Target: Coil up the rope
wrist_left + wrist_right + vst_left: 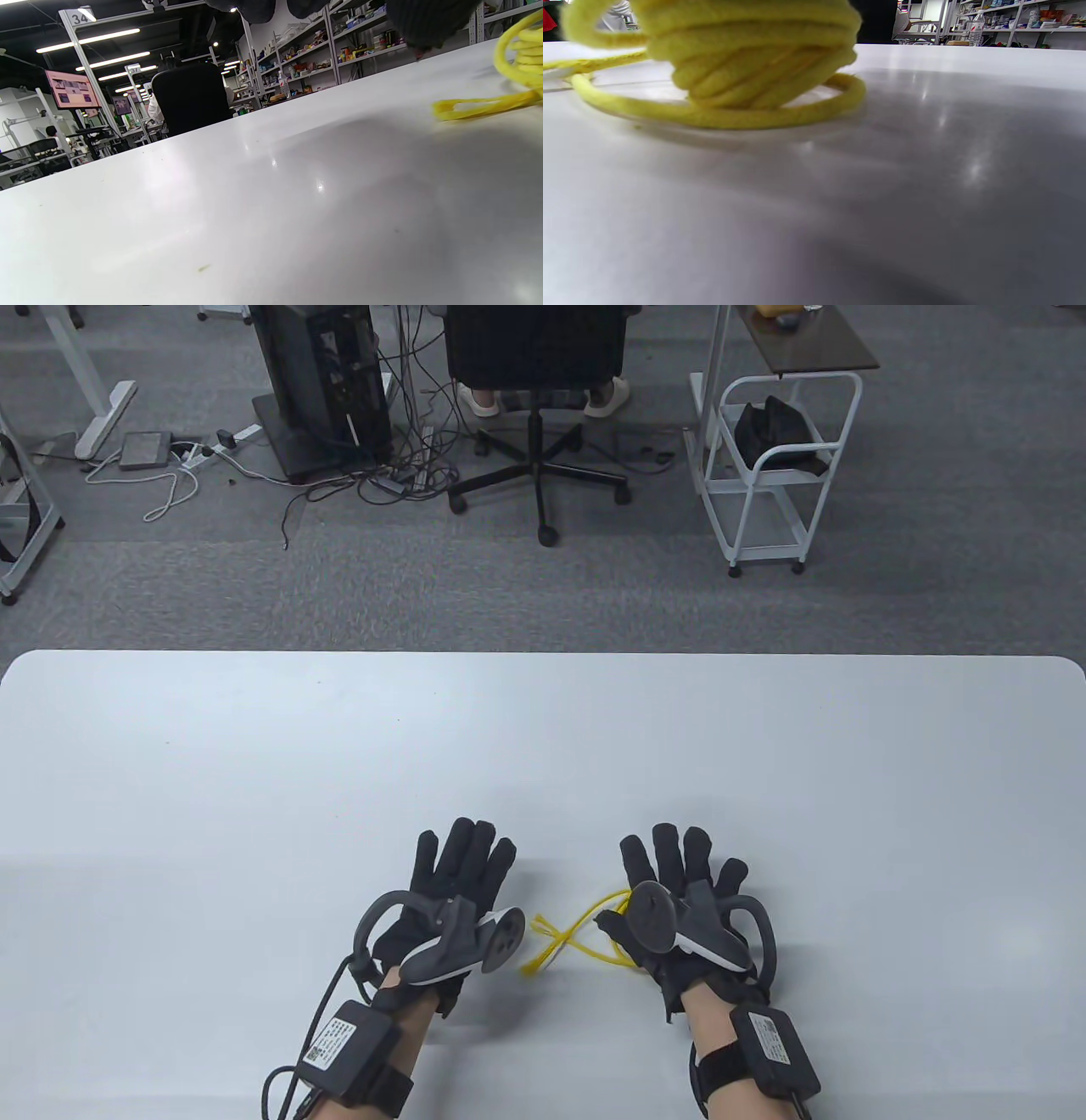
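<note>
The white table [254, 780] lies bare from 9 through 12 to 3 o'clock of the 2 hands, its far edge well apart from them. The yellow rope [567, 940] lies between the hands near the table's 6 o'clock edge, its wound bundle under the right hand [679, 899]. That hand's fingers are spread wide; whether it touches the rope I cannot tell. The left hand [450, 899] is flat and wide, holding nothing. Beyond 12 o'clock stand an office chair [536, 390] and a white cart [768, 466].

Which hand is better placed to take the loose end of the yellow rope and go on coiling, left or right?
Probably the left hand. It looks open and flat, and the loose end lies just beside it. The right hand sits over the wound bundle of the rope, so it would better steady that.
</note>
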Action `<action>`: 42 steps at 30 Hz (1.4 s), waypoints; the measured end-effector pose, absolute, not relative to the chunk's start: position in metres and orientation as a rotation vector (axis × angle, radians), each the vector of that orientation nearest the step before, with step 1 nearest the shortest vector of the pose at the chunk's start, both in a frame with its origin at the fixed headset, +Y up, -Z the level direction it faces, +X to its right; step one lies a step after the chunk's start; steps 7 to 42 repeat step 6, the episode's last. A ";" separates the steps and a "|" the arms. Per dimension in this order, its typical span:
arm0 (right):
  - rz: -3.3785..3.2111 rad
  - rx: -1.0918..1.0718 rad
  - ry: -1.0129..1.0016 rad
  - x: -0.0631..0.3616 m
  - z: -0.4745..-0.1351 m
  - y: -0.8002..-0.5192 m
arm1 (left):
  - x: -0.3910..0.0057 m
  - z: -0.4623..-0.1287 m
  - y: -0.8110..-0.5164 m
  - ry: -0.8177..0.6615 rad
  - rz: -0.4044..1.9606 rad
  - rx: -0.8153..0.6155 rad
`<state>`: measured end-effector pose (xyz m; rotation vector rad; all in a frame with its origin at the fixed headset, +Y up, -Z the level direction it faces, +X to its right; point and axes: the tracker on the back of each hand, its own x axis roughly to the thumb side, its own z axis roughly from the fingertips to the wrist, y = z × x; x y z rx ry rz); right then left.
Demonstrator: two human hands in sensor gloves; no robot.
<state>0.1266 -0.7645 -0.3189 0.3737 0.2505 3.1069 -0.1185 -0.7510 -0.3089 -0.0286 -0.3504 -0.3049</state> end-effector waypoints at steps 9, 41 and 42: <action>3.100 0.378 0.275 0.125 -0.318 -0.767 | -0.124 -0.311 -0.753 -0.339 -0.284 -0.047; 3.100 0.378 0.275 0.125 -0.318 -0.767 | -0.124 -0.311 -0.753 -0.339 -0.284 -0.047; 3.100 0.378 0.275 0.125 -0.318 -0.767 | -0.124 -0.311 -0.753 -0.339 -0.284 -0.047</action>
